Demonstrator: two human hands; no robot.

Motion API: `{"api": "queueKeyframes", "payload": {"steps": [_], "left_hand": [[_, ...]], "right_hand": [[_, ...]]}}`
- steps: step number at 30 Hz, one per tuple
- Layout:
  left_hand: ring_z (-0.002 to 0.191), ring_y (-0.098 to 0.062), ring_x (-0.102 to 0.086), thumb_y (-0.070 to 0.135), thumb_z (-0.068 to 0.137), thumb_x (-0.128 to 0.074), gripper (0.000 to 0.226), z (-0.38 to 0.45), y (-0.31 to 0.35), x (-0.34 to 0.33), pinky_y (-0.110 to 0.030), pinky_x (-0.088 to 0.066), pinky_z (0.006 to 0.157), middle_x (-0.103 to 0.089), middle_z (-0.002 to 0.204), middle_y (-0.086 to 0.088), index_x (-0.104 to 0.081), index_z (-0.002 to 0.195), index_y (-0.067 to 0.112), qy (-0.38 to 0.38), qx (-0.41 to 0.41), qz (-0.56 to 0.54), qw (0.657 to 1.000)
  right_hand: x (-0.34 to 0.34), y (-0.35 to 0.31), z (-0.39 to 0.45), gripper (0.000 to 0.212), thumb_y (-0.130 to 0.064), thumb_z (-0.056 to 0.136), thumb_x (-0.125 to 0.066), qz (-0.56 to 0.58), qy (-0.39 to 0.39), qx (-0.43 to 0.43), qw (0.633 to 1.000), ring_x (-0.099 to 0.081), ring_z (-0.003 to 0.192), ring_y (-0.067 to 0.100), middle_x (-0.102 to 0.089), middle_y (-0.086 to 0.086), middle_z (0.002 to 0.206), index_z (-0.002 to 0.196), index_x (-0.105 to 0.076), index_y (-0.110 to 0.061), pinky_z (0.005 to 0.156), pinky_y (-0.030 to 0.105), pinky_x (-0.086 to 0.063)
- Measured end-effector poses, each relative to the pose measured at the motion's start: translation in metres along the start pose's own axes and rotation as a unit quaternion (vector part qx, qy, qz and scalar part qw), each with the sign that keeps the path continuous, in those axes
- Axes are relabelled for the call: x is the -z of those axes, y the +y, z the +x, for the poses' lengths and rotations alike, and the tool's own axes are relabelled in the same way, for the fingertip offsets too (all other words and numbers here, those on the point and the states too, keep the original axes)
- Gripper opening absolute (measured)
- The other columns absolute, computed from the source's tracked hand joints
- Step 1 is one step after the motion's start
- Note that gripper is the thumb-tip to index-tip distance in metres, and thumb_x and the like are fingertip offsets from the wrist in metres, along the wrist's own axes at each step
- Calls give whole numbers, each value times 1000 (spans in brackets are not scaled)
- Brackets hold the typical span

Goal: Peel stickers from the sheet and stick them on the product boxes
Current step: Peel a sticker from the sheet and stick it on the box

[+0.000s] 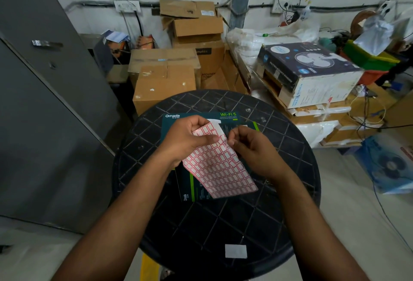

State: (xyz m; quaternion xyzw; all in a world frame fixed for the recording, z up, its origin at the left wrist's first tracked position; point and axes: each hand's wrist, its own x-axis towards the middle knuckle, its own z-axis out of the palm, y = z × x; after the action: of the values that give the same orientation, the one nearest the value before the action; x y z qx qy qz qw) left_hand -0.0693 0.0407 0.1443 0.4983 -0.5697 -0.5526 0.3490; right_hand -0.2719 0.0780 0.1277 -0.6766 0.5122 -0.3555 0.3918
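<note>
Head view, nearest first: a small white rectangular paper label (235, 251) lies flat on the near part of the round black plastic table (297, 182) with its moulded diamond lattice top. Further in, both forearms reach to the middle of the table, where the red-and-white grid sticker sheet (220, 169) is held tilted above the dark teal cardboard product boxes (192, 188).

The left hand (186, 140) grips the far upper part of the sheet, fingers curled over its top edge and thumb pressed across the printed face. The right hand (252, 148) is closed in a fine pinch at the sheet's upper right edge, thumb and forefinger tips together; it seems to be lifting a sticker or a curled corner of the sheet, but what lies between the tips is too small to tell.

The step looks like peeling. It would go best if the left thumb pins the sheet just beside the chosen sticker, so the backing stays taut while the right hand lifts one corner slowly and draws it back low along the sheet, keeping the adhesive off the fingertips.

Beyond the hands, one teal box printed "Omada" and "Wi-Fi 5" (201, 117) lies flat, partly hidden. Behind the table stand stacked brown cardboard cartons (164, 84) and a dark fan box (310, 72).
</note>
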Motion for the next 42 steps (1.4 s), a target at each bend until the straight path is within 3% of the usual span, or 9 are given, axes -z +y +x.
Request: {"api": "queueKeyframes", "payload": {"steps": [5,11,17,24,27,30,32,36,42], "left_hand": [[88,-5,-73,37,95,-64,23,-1,-2,-6,-29,-52,83,-78,96,6,-69,107,19,29,-28,41,998],[90,17,-62,40,100,-56,15,4,-14,-20,-21,-44,79,-76,96,16,-67,102,30,91,-72,167,979],[94,7,-66,34,98,-61,6,10,-22,-30,-19,-46,80,-75,96,14,-65,100,31,146,-102,209,962],[105,-10,-67,41,96,-62,10,9,-27,-38,-47,-53,93,-72,105,12,-63,104,36,174,-116,233,950],[107,-9,-67,43,94,-61,9,7,-26,-39,-50,-52,96,-73,103,11,-64,101,39,179,-121,219,951],[109,-9,-67,37,95,-63,5,6,-27,-41,-43,-50,96,-72,104,13,-64,99,39,183,-115,215,952],[107,-7,-66,33,96,-64,8,7,-30,-41,-37,-48,92,-72,102,14,-65,104,33,188,-115,219,950],[98,-2,-64,29,95,-67,12,8,-34,-42,-26,-43,82,-69,93,10,-64,107,29,189,-125,223,948],[88,17,-57,26,95,-69,16,6,-32,-43,-1,-35,69,-66,93,5,-65,110,26,198,-144,252,936]], "right_hand": [[1,28,-15,12,-13,102,-54,26,11,-27,999,-65,72,25,-67,5,81,92,-60,-15,65,36,-52],[24,95,-58,15,-12,104,-49,149,-8,-141,979,-63,72,17,-65,5,79,93,-58,-8,69,27,-52],[44,192,-96,20,-14,104,-51,71,100,-255,959,-66,69,16,-70,5,75,88,-60,-7,70,34,-53],[46,258,-105,15,-15,103,-49,-39,143,-372,916,-61,78,18,-63,4,89,92,-59,-14,63,22,-46],[44,276,-109,7,-16,99,-56,-156,109,-353,916,-57,89,17,-56,-1,103,95,-61,-16,77,25,-43],[42,288,-115,11,-27,99,-51,-208,96,-314,921,-49,86,6,-55,-3,108,102,-59,-21,69,13,-40],[38,291,-117,14,-35,101,-45,-247,86,-278,924,-56,81,13,-59,-2,103,100,-55,-25,66,20,-47],[38,301,-120,7,-26,101,-54,-289,26,-240,926,-53,83,7,-48,-8,110,103,-59,-22,72,17,-44],[37,315,-118,13,-21,96,-52,-357,37,-165,919,-53,94,21,-58,6,108,101,-62,-15,88,43,-51]]}}
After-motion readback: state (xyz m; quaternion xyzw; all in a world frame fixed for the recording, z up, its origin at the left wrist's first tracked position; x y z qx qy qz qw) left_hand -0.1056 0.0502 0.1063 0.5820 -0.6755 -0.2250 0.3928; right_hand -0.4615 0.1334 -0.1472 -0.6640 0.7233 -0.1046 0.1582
